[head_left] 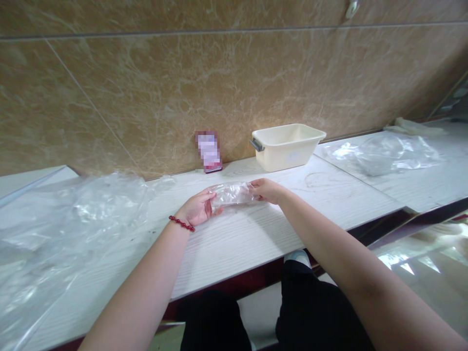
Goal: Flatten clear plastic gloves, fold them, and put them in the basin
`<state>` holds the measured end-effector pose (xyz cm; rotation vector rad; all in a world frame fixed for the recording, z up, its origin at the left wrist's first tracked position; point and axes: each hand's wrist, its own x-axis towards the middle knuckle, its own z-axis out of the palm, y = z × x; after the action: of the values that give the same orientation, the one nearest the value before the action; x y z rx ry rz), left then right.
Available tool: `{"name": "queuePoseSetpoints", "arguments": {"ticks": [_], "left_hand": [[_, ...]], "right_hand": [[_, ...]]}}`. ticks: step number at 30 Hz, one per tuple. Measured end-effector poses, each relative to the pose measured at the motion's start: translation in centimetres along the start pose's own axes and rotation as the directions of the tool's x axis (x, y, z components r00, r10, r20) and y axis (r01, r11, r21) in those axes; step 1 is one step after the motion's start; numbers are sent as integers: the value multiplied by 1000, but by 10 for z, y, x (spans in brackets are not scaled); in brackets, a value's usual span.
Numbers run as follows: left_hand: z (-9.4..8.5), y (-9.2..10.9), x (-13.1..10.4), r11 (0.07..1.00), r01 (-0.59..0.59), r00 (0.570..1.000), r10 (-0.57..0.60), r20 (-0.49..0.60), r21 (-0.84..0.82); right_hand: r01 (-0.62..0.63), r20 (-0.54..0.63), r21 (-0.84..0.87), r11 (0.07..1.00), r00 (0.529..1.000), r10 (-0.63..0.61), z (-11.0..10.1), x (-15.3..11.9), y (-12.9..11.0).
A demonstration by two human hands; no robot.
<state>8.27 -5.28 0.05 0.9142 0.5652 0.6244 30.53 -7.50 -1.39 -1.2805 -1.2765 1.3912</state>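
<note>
Between my two hands a clear plastic bag (234, 193), folded into a long narrow strip, is held just above the white tabletop. My left hand (201, 207), with a red bead bracelet at its wrist, grips the bag's left end between thumb and fingers. At the other end, my right hand (266, 190) pinches the plastic with its fingertips. Whether anything lies inside the folded plastic, I cannot tell.
A cream plastic tub (288, 151) with a grey handle stands against the marbled wall. Left of it a phone (209, 152) leans on the wall. Crumpled clear plastic (98, 204) covers the left side; more clear plastic (387, 153) lies at right. The table's front edge is above my knees.
</note>
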Motion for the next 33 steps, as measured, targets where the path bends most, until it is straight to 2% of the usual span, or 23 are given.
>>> {"name": "queuePoseSetpoints", "arguments": {"ticks": [5, 11, 15, 22, 26, 30, 33], "left_hand": [[0, 0, 0, 1000, 1, 1000, -1, -6, -5], [-2, 1, 0, 1000, -6, 1000, 5, 16, 22], [-4, 1, 2, 997, -36, 999, 38, -32, 63], [2, -6, 7, 981, -123, 966, 153, -207, 152], [5, -8, 7, 963, -170, 959, 211, -191, 209], [1, -8, 8, 945, -216, 956, 256, -144, 247], [-3, -8, 10, 947, -208, 954, 251, -161, 244]], "right_hand": [[-1, -10, -12, 1000, 1000, 1, 0, 0, 0], [18, 33, -38, 999, 999, -17, -1, 1, 2], [16, 6, -41, 999, 1000, -16, 0, -1, -2], [19, -7, -29, 999, 1000, -20, 3, -1, -3], [3, -34, -2, 1000, 999, -3, 4, -1, -2], [87, -15, 21, 996, 996, -86, 4, -4, -5], [175, 33, 1, 984, 984, -175, 4, -7, -7]]}}
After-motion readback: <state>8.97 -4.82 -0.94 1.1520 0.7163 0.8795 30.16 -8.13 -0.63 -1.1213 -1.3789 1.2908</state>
